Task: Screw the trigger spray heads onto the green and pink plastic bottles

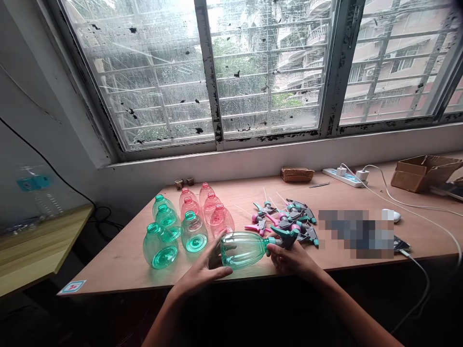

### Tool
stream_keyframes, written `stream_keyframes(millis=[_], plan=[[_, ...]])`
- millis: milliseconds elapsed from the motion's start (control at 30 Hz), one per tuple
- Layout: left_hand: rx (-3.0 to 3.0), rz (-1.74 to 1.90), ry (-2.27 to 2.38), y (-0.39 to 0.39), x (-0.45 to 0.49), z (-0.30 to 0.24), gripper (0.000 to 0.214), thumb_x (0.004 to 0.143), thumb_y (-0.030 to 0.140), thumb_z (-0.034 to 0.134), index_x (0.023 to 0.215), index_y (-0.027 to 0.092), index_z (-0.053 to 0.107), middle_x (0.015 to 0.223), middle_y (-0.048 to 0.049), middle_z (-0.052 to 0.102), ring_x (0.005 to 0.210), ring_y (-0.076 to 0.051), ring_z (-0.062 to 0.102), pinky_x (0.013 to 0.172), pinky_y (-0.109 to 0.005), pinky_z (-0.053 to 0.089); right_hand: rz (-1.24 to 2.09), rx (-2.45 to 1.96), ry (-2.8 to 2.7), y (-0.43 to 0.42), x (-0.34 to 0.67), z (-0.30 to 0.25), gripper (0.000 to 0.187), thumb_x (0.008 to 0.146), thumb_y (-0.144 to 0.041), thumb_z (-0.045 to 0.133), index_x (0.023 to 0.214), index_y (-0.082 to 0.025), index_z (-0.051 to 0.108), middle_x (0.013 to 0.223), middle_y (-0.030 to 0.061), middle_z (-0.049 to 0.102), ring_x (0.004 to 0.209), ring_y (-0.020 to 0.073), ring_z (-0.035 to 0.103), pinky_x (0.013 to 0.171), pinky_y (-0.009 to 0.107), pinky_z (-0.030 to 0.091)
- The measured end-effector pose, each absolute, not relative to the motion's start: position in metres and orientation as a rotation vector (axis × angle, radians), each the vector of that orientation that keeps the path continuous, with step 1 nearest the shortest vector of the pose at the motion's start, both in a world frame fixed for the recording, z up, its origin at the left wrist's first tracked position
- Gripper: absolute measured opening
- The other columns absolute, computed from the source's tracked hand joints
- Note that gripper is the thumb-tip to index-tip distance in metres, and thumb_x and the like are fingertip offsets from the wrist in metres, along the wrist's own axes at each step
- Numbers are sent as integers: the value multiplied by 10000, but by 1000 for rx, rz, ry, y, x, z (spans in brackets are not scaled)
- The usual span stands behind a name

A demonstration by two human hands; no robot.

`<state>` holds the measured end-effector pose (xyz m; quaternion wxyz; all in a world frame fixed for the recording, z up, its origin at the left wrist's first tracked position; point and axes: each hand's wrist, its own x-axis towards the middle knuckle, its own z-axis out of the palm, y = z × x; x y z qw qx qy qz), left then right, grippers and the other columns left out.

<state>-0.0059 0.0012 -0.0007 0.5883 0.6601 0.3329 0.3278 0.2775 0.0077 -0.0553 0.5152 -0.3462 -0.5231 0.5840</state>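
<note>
A clear green spray bottle (243, 250) lies sideways in the air at the table's front edge, its base to the left. My left hand (211, 262) is wrapped round the base end. At the neck, my right hand (285, 258) grips the grey and teal trigger sprayer (284, 237), which sits on the bottle's mouth; whether it is screwed tight I cannot tell. Several open green bottles (161, 250) stand upright to the left, with several pink bottles (220, 220) behind. Beyond my right hand lies a pile of loose trigger sprayers (289, 219) in teal, pink and grey, some with thin tubes.
A brown box (297, 174), a power strip (345, 177) with chargers and an open cardboard box (421, 173) are along the back. Cables cross the right side near a white mouse (392, 215) and a phone (401, 246). A blurred patch hides part there.
</note>
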Motion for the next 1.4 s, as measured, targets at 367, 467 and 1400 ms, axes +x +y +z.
stream_keyframes(millis=[367, 467, 1400], plan=[[1517, 784, 721, 6, -8, -7, 900, 792, 327, 809, 1542, 281, 315, 1605, -123, 351, 1477, -357, 311, 1216, -517, 263, 1404, -795, -1207, 7, 278, -59, 375, 774, -487, 800, 890, -184, 611, 562, -41, 582, 419, 91, 462, 391, 218, 360], [1518, 751, 723, 4, -7, -5, 953, 767, 278, 830, 1548, 310, 285, 1569, -124, 414, 1441, -367, 378, 1169, -539, 346, 1442, -801, -1193, 9, 278, -61, 358, 790, -484, 789, 828, -182, 601, 496, -63, 518, 402, 86, 445, 386, 206, 331], [1486, 769, 662, 4, -7, -7, 1036, 729, 327, 862, 1560, 330, 242, 1631, -136, 288, 1441, -385, 374, 1176, -575, 315, 1419, -874, -1254, 7, 282, -61, 411, 810, -542, 742, 688, -164, 632, 471, -32, 531, 386, 72, 404, 386, 201, 278]])
